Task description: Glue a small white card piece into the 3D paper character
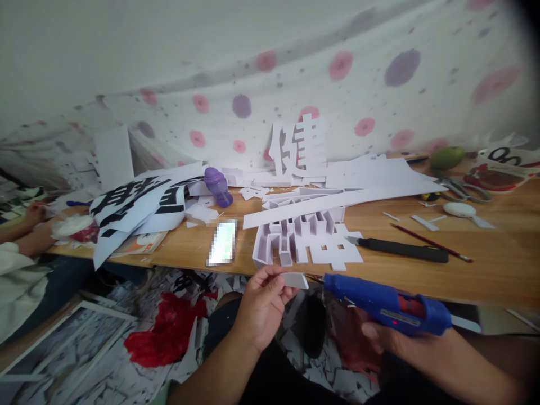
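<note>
My left hand (261, 304) pinches a small white foam piece (295, 279) just below the table's front edge. My right hand (392, 337) grips a blue hot glue gun (388, 306), its nozzle pointing left toward that piece. Right above them on the wooden table (485, 264) lies a white foam-board character with raised walls (307, 239). A finished white character (299, 146) stands upright against the spotted cloth at the back.
A black utility knife (400, 249), a red pencil (430, 243), scissors (464, 190), a purple bottle (218, 187) and a phone (222, 243) lie on the table. Printed sheets (139, 205) are piled left. Another person's arms (25, 230) rest at far left. Paper scraps cover the floor.
</note>
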`<state>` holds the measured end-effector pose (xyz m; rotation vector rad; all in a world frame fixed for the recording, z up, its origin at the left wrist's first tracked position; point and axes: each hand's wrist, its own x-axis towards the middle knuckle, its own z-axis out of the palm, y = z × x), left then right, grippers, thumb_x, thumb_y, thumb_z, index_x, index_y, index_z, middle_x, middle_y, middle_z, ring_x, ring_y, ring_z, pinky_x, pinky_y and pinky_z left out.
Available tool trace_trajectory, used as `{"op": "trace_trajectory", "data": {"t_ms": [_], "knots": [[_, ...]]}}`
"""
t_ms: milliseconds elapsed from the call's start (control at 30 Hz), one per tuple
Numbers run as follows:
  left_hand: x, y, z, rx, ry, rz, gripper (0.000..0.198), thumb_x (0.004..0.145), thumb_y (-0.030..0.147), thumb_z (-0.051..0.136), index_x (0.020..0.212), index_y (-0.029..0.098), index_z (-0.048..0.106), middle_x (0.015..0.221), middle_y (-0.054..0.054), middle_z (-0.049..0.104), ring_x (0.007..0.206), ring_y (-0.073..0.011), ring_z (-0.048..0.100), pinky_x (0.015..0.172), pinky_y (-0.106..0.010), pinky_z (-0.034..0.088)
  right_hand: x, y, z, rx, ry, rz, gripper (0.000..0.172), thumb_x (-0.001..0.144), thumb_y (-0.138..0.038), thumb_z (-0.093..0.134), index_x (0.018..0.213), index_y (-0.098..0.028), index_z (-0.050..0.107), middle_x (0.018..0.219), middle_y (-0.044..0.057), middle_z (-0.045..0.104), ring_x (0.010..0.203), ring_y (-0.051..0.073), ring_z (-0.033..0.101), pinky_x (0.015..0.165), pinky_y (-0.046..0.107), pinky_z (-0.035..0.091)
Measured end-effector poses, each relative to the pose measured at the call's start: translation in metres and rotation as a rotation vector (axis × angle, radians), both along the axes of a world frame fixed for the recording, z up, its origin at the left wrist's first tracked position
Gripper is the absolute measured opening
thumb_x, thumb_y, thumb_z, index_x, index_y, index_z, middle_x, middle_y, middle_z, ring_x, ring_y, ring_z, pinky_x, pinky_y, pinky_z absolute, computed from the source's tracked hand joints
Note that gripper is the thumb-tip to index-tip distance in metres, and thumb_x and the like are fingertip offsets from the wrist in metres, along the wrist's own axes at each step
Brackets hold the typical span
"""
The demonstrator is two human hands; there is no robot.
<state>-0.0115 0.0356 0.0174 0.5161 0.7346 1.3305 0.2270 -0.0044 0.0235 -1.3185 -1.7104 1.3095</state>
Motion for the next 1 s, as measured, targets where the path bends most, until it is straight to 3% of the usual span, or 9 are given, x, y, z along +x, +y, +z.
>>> {"op": "trace_trajectory", "data": {"t_ms": [133,433,800,1000], "knots": [[0.0,-0.0002,-0.0001,0.014,-0.002,-0.012,0.022,0.058,0.018,0.083,0.073,0.017,0.068,0.066,0.0,0.068,0.052,-0.0052,0.056,0.066,-0.023,0.052,0.0003,-0.001,0.001,0.02,-0.025,0.0,0.029,0.081,-0.05,0.057,0.082,-0.021,0.059,0.082,0.008,0.07,0.071,0.023,0.067,0.05,0.026,0.055],[-0.0023,0.0012,-0.0017,-0.005,0.01,0.018,0.023,0.057,0.018,0.084,0.073,0.017,0.067,0.063,0.001,0.066,0.053,-0.006,0.057,0.068,-0.025,0.052,0.0001,0.0011,0.005,0.183,-0.093,0.009,0.022,0.081,-0.043,0.058,0.084,-0.021,0.062,0.082,0.007,0.07,0.071,0.022,0.068,0.062,0.032,0.058],[-0.0052,0.0029,-0.0002,0.004,-0.012,0.014,0.02,0.06,0.016,0.082,0.074,0.016,0.067,0.058,0.003,0.063,0.051,-0.0048,0.055,0.068,-0.026,0.054,0.0031,-0.0007,0.0041,0.151,-0.17,0.043,0.022,0.08,-0.044,0.058,0.085,-0.023,0.063,0.084,0.007,0.071,0.075,0.023,0.069,0.064,0.033,0.059],[-0.0043,-0.0004,-0.0003,0.0,-0.085,-0.015,0.017,0.066,0.013,0.078,0.078,0.017,0.066,0.056,0.003,0.061,0.055,-0.0057,0.056,0.073,-0.027,0.054,-0.0013,-0.0041,0.0036,0.121,-0.14,-0.022,0.031,0.077,-0.045,0.062,0.099,-0.023,0.065,0.091,0.01,0.071,0.078,0.025,0.069,0.069,0.038,0.059]]}}
